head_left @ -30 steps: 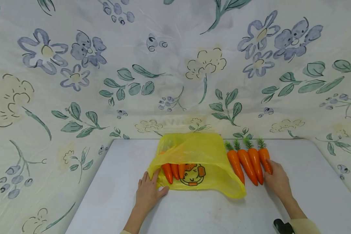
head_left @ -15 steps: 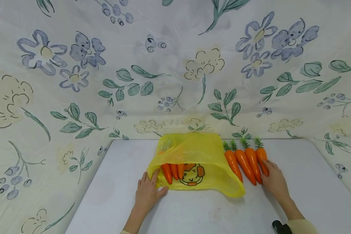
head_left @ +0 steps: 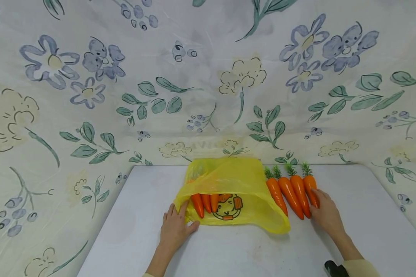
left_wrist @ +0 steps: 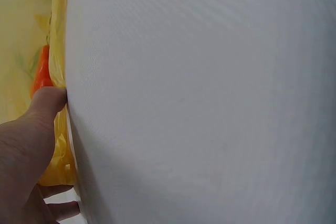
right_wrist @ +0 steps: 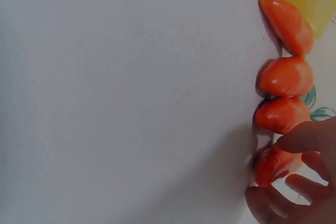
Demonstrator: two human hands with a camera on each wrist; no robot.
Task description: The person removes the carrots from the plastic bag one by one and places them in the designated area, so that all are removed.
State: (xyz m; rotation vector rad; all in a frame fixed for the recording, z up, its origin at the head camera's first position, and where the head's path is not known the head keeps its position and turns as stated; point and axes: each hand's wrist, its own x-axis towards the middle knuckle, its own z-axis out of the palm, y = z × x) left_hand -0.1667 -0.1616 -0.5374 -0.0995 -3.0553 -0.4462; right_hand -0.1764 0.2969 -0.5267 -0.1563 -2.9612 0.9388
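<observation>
A yellow plastic bag (head_left: 235, 179) with a cartoon face lies on the table, its mouth towards me. Several orange carrots (head_left: 206, 202) show inside it at the left. My left hand (head_left: 175, 231) rests at the bag's left edge, fingers extended and touching the plastic, thumb spread apart. To the right of the bag, several carrots with green tops lie side by side, tips towards me. My right hand (head_left: 327, 215) pinches the rightmost carrot (head_left: 309, 186) near its tip. The right wrist view shows thumb and fingers on either side of that carrot (right_wrist: 273, 166).
The white table (head_left: 131, 215) ends at a wall covered in flowered sheeting (head_left: 208, 96). A black object (head_left: 334, 268), partly out of view, is by my right sleeve (head_left: 362, 268). The bag's right corner (head_left: 282, 227) touches the leftmost loose carrot (head_left: 276, 194).
The rightmost carrot's tip has shifted slightly left with my right hand, nearer its neighbour. My left hand and the bag look unmoved; the head view itself has shifted a little.
</observation>
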